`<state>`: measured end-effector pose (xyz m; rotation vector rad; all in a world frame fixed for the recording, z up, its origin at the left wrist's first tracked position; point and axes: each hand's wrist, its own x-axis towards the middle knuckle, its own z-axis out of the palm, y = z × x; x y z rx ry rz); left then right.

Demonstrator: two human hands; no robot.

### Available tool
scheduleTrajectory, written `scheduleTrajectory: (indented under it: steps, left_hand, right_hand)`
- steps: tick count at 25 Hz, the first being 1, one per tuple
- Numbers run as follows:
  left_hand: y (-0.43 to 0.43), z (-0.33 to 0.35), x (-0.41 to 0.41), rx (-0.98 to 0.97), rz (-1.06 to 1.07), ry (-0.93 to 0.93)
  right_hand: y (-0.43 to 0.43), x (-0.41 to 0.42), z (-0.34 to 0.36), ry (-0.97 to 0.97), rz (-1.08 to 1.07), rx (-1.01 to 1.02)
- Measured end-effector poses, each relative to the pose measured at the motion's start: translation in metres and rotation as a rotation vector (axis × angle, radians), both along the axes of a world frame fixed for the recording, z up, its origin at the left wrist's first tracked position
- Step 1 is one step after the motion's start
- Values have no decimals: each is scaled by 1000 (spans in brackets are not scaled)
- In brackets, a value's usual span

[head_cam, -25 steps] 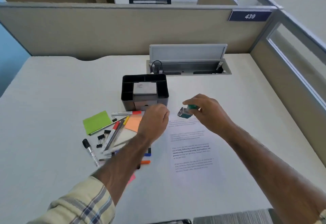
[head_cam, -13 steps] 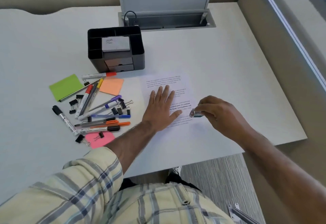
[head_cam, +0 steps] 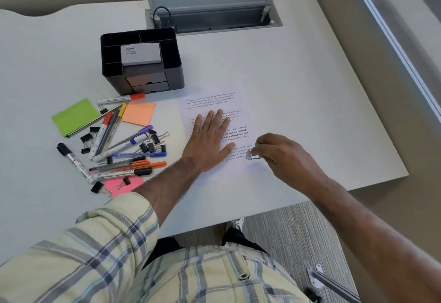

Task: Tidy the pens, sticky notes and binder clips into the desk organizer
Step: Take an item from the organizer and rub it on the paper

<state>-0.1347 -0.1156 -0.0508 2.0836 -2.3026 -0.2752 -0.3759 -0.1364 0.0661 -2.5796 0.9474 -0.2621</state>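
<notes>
A black desk organizer (head_cam: pixel 177 63) stands at the back left of the desk with a grey box (head_cam: pixel 140 54) in its middle compartment. In front of it lie several pens and markers (head_cam: pixel 119 149), several black binder clips (head_cam: pixel 152 141), and green (head_cam: pixel 75 116), orange (head_cam: pixel 139 112) and pink (head_cam: pixel 124 184) sticky notes. My left hand (head_cam: pixel 207 142) presses flat on a printed sheet (head_cam: pixel 212 99). My right hand (head_cam: pixel 281 154) pinches a small green and silver object (head_cam: pixel 253 155) at the sheet's right edge.
An open grey cable hatch (head_cam: pixel 214 16) with a plugged cable sits at the back of the desk (head_cam: pixel 310 87). Partition walls close the back and right sides. The desk's front edge runs just below my right hand, with carpet beneath.
The view has tilted down. My left hand left the organizer's front and now lies flat on the sheet. My right hand lowered the small object to the sheet's right edge.
</notes>
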Motion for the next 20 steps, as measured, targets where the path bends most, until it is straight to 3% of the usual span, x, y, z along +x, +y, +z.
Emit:
scheduleTrajectory:
  steps: [20]
  left_hand:
    - [-2, -2, 1, 7, 14, 8]
  right_hand:
    - [16, 7, -36, 115, 74, -46]
